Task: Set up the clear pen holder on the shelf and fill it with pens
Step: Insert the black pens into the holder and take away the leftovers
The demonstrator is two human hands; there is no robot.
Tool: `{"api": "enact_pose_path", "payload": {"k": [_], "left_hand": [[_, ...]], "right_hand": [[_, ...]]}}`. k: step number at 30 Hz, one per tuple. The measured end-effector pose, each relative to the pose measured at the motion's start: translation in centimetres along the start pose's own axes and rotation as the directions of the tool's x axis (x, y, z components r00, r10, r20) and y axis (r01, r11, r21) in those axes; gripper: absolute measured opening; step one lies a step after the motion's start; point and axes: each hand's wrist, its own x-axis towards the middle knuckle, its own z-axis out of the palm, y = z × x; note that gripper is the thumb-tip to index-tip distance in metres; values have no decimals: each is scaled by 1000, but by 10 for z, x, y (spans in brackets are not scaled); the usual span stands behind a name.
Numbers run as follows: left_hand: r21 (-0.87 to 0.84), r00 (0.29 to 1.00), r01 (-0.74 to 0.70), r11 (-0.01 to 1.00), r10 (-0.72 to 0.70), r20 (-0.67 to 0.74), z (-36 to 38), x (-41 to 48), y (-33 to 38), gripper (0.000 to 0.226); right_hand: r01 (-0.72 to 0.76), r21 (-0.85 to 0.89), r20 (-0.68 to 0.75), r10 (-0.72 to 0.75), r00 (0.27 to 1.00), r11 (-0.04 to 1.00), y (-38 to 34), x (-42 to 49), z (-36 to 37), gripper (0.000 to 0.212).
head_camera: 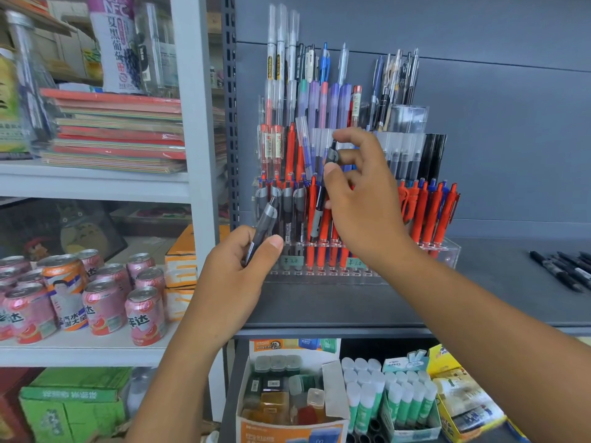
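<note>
Head view looks at the clear pen holder (447, 251), a tiered acrylic rack standing on the dark shelf (319, 308) against the back panel, its rows already crowded with red, black and pale pens. The right hand (364, 199) has a grey pen (319, 206) in a pinching grip, with thumb and fingertips closed on the upper barrel just under the clip. That pen stands nearly upright, clip end up and writing end down, its long axis leaning a little so the lower end sits further left, at the front row between the grey pens and the red ones.

The left hand (233, 276) holds a second grey pen (263, 222), fingers and thumb curled round its lower half. It tilts up and to the right, its lower end hidden in the palm.

These pens look light, stiff and smooth — a gentle fingertip pinch high on the barrel should serve, leaving the lower end free to find its hole. The holder is probably rigid yet light, so a jabbed pen could nudge it.

Loose black pens (563, 270) lie flat on the shelf, well apart to the right.
</note>
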Motion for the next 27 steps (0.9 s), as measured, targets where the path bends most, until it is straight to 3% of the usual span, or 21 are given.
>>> {"api": "enact_pose_path", "payload": {"k": [15, 20, 23, 27], "left_hand": [[-6, 1000, -10, 1000, 10, 7, 1, 0, 3, 29], [-11, 1000, -17, 1000, 17, -3, 1, 0, 3, 28], [20, 999, -43, 999, 44, -28, 3, 0, 3, 27], [71, 994, -97, 993, 101, -51, 7, 0, 5, 27]], "right_hand": [[101, -329, 145, -55, 988, 939, 19, -11, 2, 27], [104, -389, 125, -60, 990, 916, 17, -14, 1, 29], [149, -375, 127, -109, 986, 915, 10, -23, 2, 25], [236, -276, 288, -154, 945, 932, 6, -36, 11, 24]]}}
